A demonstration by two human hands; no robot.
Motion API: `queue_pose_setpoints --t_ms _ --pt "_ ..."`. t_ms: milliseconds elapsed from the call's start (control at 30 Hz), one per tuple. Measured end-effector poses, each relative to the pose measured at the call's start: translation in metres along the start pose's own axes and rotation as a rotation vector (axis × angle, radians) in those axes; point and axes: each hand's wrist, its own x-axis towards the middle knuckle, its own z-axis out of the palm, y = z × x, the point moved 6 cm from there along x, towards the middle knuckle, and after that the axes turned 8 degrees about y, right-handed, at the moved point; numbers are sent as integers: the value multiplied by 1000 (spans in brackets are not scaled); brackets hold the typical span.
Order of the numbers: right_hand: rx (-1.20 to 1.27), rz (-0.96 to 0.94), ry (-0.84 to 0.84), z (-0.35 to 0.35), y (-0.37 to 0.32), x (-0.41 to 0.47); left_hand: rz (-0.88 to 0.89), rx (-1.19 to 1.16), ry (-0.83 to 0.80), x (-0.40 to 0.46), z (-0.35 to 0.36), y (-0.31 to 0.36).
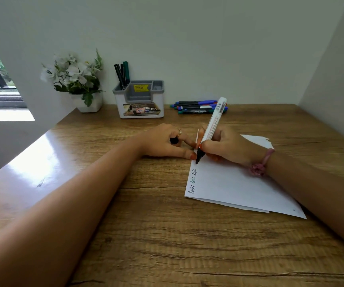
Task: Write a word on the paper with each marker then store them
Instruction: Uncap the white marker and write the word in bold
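Note:
A white sheet of paper (233,183) lies on the wooden desk, with three short handwritten words along its left edge. My right hand (227,146) grips a white marker (213,123), its black tip touching the paper just above the last word. My left hand (165,141) rests on the desk beside the paper's top left corner, curled around a small black cap (174,140), fingertips touching the paper's edge. Several markers (198,107) with blue and green caps lie at the back of the desk. A white and grey organiser (140,100) holds three dark markers (122,75) upright.
A white pot of white flowers (78,83) stands at the back left beside the organiser. White walls close in the desk (146,235) behind and on both sides. A window shows at far left.

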Motion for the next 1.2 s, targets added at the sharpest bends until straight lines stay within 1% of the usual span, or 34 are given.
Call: queue_pose_setpoints --t_ms 600,800,967,1200 --pt "-23 -36 -61 3 2 -1 -53 -16 49 5 2 -13" --pt "-20 -39 -54 4 4 0 -60 -51 61 4 1 -12" --pt "-26 -41 -70 4 4 1 -59 -29 56 5 1 -12" --pt "-21 -12 -50 2 7 2 -54 -23 51 5 0 -9"
